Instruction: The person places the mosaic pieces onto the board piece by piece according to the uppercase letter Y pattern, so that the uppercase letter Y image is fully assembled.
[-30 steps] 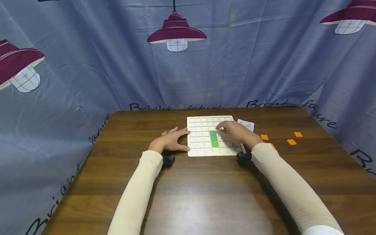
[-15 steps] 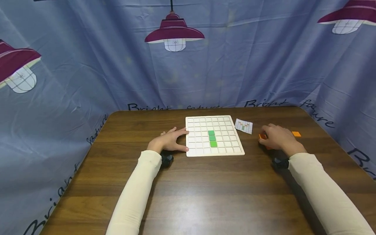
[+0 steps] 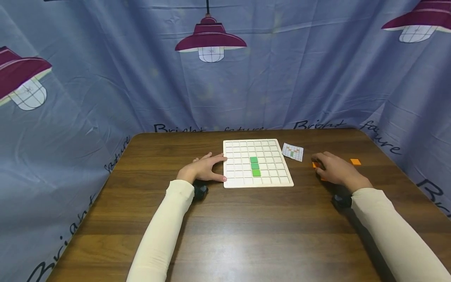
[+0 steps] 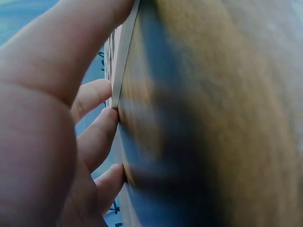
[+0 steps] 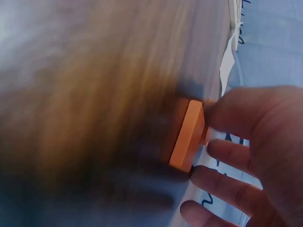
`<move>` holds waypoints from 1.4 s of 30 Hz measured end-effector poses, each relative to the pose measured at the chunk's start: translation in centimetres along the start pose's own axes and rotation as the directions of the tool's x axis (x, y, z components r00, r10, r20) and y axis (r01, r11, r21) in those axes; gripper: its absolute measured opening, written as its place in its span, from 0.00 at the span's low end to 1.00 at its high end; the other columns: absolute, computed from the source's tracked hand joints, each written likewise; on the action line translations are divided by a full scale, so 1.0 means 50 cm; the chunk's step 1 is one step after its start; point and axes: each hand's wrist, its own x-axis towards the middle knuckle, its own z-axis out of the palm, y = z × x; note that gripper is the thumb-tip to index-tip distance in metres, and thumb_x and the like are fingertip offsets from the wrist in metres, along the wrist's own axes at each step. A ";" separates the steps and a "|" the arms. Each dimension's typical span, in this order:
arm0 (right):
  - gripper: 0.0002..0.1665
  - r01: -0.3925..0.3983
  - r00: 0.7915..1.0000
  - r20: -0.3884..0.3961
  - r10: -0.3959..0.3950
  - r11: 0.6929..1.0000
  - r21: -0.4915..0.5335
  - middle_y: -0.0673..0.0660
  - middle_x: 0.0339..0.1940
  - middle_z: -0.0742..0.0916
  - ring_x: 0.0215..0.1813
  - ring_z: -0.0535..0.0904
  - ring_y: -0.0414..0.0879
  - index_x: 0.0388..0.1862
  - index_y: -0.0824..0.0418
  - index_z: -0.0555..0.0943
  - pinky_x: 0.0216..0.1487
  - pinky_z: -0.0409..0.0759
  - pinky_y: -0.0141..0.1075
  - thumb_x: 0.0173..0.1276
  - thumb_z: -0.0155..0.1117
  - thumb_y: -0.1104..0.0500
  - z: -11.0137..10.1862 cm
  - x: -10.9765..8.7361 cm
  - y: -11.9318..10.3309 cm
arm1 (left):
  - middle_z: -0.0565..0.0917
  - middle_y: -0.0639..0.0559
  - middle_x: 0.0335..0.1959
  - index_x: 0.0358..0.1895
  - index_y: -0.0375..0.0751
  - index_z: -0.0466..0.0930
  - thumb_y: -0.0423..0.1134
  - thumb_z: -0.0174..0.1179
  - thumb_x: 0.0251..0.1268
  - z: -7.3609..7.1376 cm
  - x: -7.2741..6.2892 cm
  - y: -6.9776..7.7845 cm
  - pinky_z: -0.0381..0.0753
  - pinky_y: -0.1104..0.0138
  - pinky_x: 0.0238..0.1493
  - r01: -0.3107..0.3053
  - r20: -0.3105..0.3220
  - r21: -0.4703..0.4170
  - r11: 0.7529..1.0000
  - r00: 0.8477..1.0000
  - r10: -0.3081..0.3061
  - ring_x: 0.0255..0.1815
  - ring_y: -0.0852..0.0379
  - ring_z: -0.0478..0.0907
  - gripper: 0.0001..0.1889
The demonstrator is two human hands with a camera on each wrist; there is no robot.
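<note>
In the head view my left hand rests at the left edge of a white square grid board, its thumb and fingers spread along that edge. The left wrist view shows fingertips touching the board's rim. Three green tiles lie in one column on the board. To the right, my right hand is low over the table, thumb and forefinger at either side of an orange tile. In the right wrist view, a second orange tile stands out in front of the thumb and partly covers the pinched one.
A small printed pattern card lies by the board's upper right corner. Another orange tile lies beyond the right hand. The brown wooden table ends at a blue curtain printed with lamps and lettering.
My right hand has gone from over the board rightward to the orange tiles, then shifted slightly toward me. The pattern card has come into full view. My left hand stays at the board.
</note>
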 end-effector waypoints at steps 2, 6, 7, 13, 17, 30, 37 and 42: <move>0.26 0.016 1.000 -0.004 -0.016 1.000 -0.012 0.70 0.53 0.80 0.52 0.79 0.66 0.64 0.71 0.76 0.53 0.75 0.63 0.70 0.66 0.63 -0.002 0.010 -0.003 | 0.49 0.61 0.82 0.81 0.60 0.58 0.64 0.68 0.61 -0.002 -0.001 -0.002 0.41 0.33 0.71 0.000 -0.006 -0.003 1.000 1.000 0.000 0.82 0.46 0.38 0.46; 0.19 0.018 1.000 0.006 -0.017 0.999 -0.029 0.65 0.45 0.82 0.45 0.80 0.60 0.55 0.70 0.81 0.48 0.77 0.61 0.68 0.67 0.63 -0.011 0.029 -0.009 | 0.48 0.62 0.82 0.81 0.60 0.58 0.64 0.67 0.61 -0.005 -0.002 -0.006 0.40 0.33 0.71 0.004 -0.013 -0.004 1.000 1.000 -0.004 0.82 0.46 0.37 0.46; 0.18 0.018 1.000 0.009 -0.017 0.999 -0.030 0.64 0.44 0.82 0.44 0.80 0.59 0.54 0.70 0.82 0.47 0.78 0.60 0.68 0.67 0.62 -0.013 0.033 -0.012 | 0.48 0.62 0.82 0.81 0.60 0.58 0.64 0.67 0.62 -0.005 -0.003 -0.007 0.40 0.33 0.71 0.003 -0.012 -0.005 1.000 1.000 -0.004 0.82 0.46 0.37 0.46; 0.19 0.079 0.996 -0.050 -0.079 0.997 -0.002 0.63 0.45 0.83 0.42 0.80 0.56 0.53 0.71 0.82 0.43 0.79 0.55 0.67 0.67 0.60 -0.020 0.073 -0.071 | 0.49 0.60 0.82 0.80 0.59 0.59 0.63 0.68 0.61 -0.005 -0.012 -0.012 0.39 0.32 0.70 -0.001 -0.016 -0.022 1.000 1.000 0.001 0.82 0.45 0.37 0.46; 0.17 0.154 0.984 -0.099 -0.149 0.987 0.042 0.61 0.44 0.84 0.41 0.80 0.53 0.52 0.69 0.81 0.42 0.79 0.51 0.68 0.67 0.62 -0.012 0.120 -0.140 | 0.49 0.59 0.83 0.80 0.59 0.59 0.64 0.68 0.61 0.000 -0.016 -0.013 0.39 0.32 0.71 0.004 -0.007 -0.018 1.000 1.000 -0.004 0.82 0.45 0.37 0.46; 0.08 0.270 0.963 -0.011 -0.271 0.954 0.134 0.54 0.42 0.84 0.40 0.78 0.48 0.45 0.59 0.82 0.42 0.77 0.45 0.71 0.69 0.57 0.037 0.281 -0.307 | 0.47 0.61 0.83 0.81 0.61 0.56 0.65 0.66 0.62 0.004 -0.007 -0.008 0.39 0.33 0.72 -0.004 0.014 0.005 1.000 1.000 0.004 0.82 0.46 0.37 0.46; 0.07 0.296 0.955 -0.020 -0.296 0.950 0.096 0.55 0.44 0.84 0.40 0.79 0.48 0.46 0.59 0.83 0.44 0.78 0.45 0.72 0.67 0.59 0.052 0.322 -0.345 | 0.48 0.62 0.83 0.81 0.62 0.56 0.65 0.66 0.62 0.002 0.001 0.000 0.41 0.35 0.72 -0.007 0.020 0.009 1.000 1.000 0.006 0.83 0.46 0.37 0.46; 0.08 0.278 0.959 0.021 -0.281 0.955 0.100 0.55 0.46 0.83 0.41 0.80 0.48 0.48 0.59 0.83 0.46 0.79 0.45 0.74 0.66 0.59 0.057 0.338 -0.371 | 0.47 0.63 0.83 0.81 0.63 0.56 0.65 0.66 0.62 -0.001 0.000 -0.003 0.41 0.35 0.72 0.003 0.013 0.024 1.000 1.000 -0.003 0.83 0.46 0.36 0.45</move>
